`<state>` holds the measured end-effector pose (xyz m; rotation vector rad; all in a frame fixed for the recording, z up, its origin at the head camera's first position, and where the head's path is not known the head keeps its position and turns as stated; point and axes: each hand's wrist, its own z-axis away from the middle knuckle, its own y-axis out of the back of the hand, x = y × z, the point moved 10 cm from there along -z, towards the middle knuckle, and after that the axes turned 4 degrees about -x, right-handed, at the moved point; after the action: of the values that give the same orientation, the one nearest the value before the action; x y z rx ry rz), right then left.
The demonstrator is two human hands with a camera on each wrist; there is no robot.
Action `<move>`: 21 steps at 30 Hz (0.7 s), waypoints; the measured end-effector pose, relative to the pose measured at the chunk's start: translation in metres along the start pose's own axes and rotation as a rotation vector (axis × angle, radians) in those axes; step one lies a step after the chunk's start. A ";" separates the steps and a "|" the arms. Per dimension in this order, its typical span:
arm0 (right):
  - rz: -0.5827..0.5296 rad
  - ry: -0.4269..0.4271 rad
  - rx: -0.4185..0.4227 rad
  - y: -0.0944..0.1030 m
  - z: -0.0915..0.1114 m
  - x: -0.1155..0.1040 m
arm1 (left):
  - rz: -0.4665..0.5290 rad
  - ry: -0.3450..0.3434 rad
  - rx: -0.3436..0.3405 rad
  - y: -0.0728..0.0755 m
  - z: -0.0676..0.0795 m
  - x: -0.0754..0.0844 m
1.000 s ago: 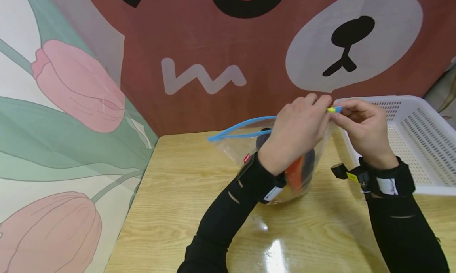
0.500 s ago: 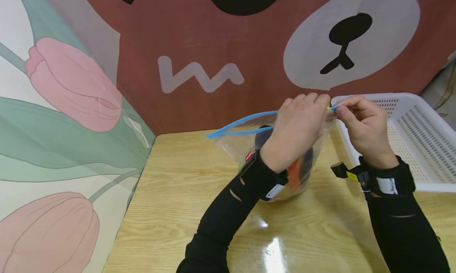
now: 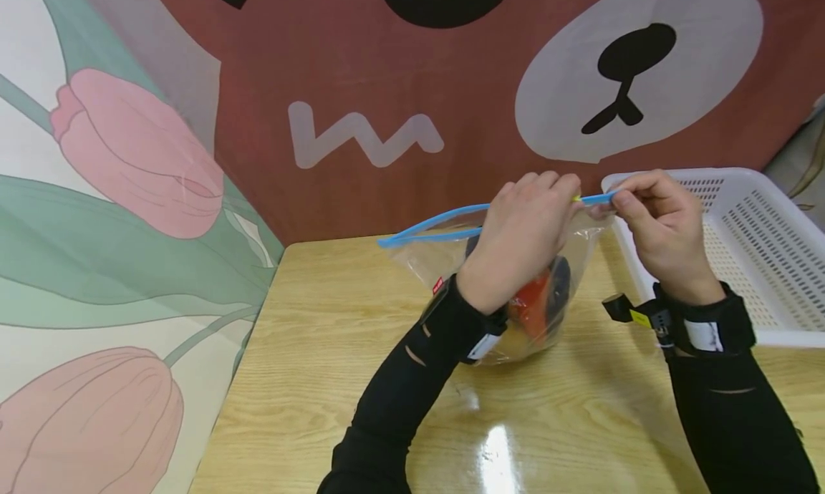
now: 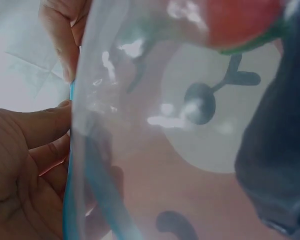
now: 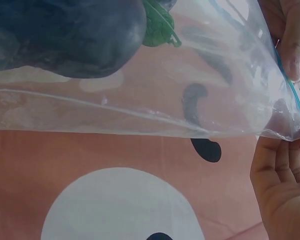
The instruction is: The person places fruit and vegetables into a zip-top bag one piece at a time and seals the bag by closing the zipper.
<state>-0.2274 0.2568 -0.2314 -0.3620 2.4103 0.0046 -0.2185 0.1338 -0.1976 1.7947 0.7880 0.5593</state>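
A clear zip bag (image 3: 580, 247) with a blue zip strip stands on the table. Its left side gapes between two blue edges (image 3: 422, 225). My left hand (image 3: 525, 236) pinches the zip beside a small yellow slider (image 3: 576, 199), mostly hidden by the fingers. At the bag's right top corner, my right hand (image 3: 667, 229) pinches the end of the blue strip between thumb and fingers. Inside the bag are a red-orange item (image 3: 531, 304) and a dark, rounded, glossy item (image 5: 65, 37). A green leaf (image 5: 159, 25) shows beside the dark item in the right wrist view.
A white perforated plastic basket (image 3: 767, 258) stands right of the bag, behind my right wrist. The wooden table (image 3: 309, 379) ends at a left edge beside a flower-print cloth (image 3: 129, 265). A brown bear-print cloth (image 3: 361, 64) hangs behind.
My left hand has slid left along the zip with the slider, baring a stretch of joined blue strip between the hands. The right hand keeps its pinch at the corner.
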 end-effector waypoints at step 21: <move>-0.036 -0.006 0.058 0.013 0.003 0.002 | 0.052 0.056 0.004 -0.003 0.014 -0.027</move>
<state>-0.2302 0.2689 -0.2367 -0.3782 2.3922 -0.0802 -0.2272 0.1057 -0.2057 1.8145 0.7827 0.6449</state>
